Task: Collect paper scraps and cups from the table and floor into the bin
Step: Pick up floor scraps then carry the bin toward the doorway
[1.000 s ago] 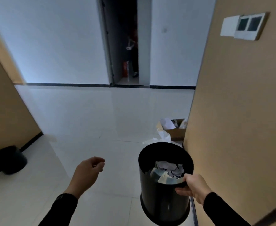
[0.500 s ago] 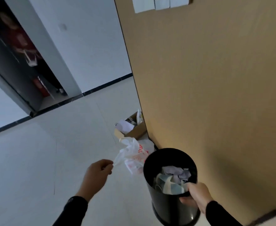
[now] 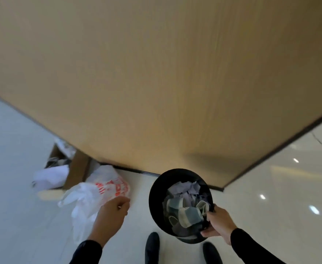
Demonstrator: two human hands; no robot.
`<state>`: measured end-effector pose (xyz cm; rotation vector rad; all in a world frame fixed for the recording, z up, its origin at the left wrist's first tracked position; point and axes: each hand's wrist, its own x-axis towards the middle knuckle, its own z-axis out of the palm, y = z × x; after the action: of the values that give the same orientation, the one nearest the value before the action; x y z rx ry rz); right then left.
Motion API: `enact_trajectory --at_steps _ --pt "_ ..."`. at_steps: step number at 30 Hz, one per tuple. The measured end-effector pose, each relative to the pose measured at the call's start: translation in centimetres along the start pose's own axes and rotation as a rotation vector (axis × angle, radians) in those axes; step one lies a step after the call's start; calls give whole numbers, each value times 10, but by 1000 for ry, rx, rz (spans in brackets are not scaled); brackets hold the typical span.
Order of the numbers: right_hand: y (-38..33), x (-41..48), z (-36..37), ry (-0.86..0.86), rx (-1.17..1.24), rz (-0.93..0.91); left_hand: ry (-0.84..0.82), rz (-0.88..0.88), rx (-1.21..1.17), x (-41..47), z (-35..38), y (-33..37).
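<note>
My right hand (image 3: 218, 222) grips the near rim of a round black bin (image 3: 157, 193), held above the floor. Crumpled paper scraps (image 3: 184, 190) and crushed paper cups (image 3: 189, 214) fill the bin. My left hand (image 3: 111, 214) hangs loosely curled over a white plastic bag with red print (image 3: 97, 191) that lies on the floor to the left of the bin. Whether the fingers touch the bag I cannot tell.
A tan wooden wall (image 3: 156, 73) with a dark skirting stands right ahead. An open cardboard box (image 3: 76, 168) with white trash sits against it at the left. My dark shoes (image 3: 152, 246) stand on the pale glossy floor (image 3: 13, 206).
The view has swung right and down, from the hallway to the wall's foot. I carried the bin to the wall. My left hand has come over the white bag.
</note>
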<state>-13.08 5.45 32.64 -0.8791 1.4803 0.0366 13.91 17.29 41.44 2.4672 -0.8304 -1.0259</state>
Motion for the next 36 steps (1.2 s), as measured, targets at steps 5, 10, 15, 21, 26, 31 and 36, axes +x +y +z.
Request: enact_trajectory --at_steps 5,10,15,21,26,31,36 --pt "37 41 11 130 322 227 -246 94 136 96 32 -14" --pt "84 105 28 207 510 264 -365 97 133 171 95 -33" --pt "127 193 33 176 567 260 -500 42 144 219 178 -61" --pt "169 280 25 142 585 214 -581 -14 262 246 238 -80" --pt "191 329 31 133 638 206 -573 -46 350 260 266 -99" --pt "212 355 38 117 654 213 -495 -6 460 275 275 -119" --pt "225 366 44 102 600 232 -475 37 475 273 283 -119"
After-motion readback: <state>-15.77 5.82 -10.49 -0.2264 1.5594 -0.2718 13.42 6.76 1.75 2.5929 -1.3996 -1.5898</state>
